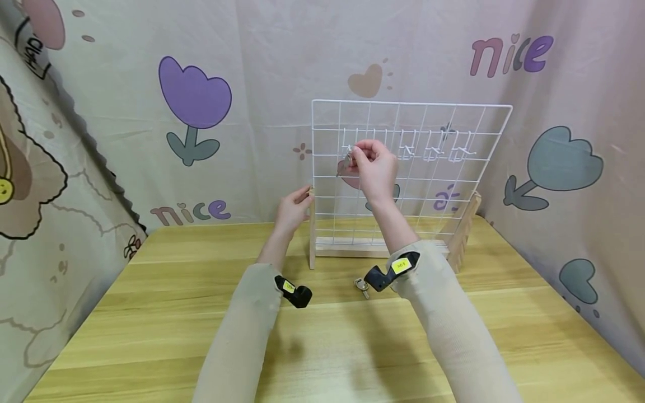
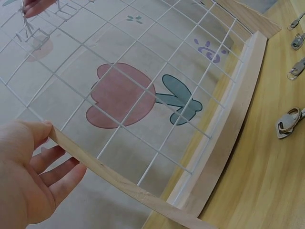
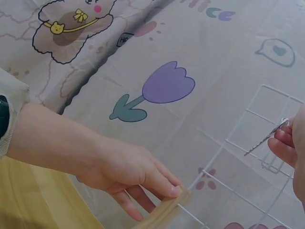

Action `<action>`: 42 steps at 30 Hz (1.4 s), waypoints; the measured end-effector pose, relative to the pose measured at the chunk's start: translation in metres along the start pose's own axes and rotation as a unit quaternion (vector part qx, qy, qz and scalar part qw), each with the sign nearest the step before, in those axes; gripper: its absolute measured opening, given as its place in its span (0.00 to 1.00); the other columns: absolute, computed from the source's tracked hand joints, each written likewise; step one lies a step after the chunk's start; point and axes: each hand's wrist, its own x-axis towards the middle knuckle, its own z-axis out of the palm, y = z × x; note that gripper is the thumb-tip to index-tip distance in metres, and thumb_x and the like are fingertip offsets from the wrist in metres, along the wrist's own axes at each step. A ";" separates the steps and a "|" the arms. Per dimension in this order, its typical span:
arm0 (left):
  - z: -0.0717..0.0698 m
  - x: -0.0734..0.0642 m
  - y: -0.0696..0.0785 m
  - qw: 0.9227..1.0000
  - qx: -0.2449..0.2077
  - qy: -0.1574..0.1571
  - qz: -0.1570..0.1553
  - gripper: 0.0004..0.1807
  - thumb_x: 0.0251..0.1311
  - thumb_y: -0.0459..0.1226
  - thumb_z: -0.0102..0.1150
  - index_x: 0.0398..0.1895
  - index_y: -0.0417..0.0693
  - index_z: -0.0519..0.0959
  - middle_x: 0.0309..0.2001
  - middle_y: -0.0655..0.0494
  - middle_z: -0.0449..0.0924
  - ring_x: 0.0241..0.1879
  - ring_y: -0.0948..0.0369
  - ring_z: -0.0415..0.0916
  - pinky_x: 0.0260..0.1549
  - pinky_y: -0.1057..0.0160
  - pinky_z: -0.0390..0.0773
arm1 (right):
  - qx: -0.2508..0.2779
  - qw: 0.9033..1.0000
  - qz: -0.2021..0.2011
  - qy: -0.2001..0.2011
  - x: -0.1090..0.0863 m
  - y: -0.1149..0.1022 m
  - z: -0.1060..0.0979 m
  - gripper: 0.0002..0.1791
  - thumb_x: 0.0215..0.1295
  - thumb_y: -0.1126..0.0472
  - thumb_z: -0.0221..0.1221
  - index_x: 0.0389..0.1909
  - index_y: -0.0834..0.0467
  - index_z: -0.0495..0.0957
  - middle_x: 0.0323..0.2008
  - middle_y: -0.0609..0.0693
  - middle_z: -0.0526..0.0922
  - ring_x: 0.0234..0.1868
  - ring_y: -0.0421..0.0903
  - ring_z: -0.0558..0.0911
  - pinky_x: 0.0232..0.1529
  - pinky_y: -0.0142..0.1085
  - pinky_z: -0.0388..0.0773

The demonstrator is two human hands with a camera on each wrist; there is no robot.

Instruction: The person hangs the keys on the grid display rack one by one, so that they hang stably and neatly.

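Observation:
A white wire grid rack (image 1: 403,103) stands in wooden supports on the table. My left hand (image 1: 292,211) grips the top of its left wooden side post (image 2: 119,179), thumb on one side and fingers on the other. Between thumb and fingertips, my right hand (image 1: 377,168) pinches a metal key (image 3: 264,139) in front of the grid's upper left. The key's blade points down and to the left. White hooks (image 1: 433,153) hang in a row along the grid; those at the left are partly hidden by my right hand.
A key with a ring (image 1: 361,286) lies on the wooden table (image 1: 166,313) in front of the rack. More keys (image 2: 296,70) lie in a line there in the left wrist view. Behind the rack hangs a printed cloth (image 1: 272,73).

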 end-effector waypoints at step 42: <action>-0.001 -0.002 0.002 1.000 0.024 -0.001 0.004 0.23 0.67 0.37 0.51 0.65 0.47 0.66 0.64 0.49 0.65 0.61 0.56 0.65 0.49 0.52 0.75 | -0.061 0.966 0.205 -0.142 -0.072 0.084 -0.082 0.14 0.62 0.68 0.58 0.46 0.73 0.73 0.32 0.57 0.82 0.26 0.40 0.80 0.33 0.36 0.81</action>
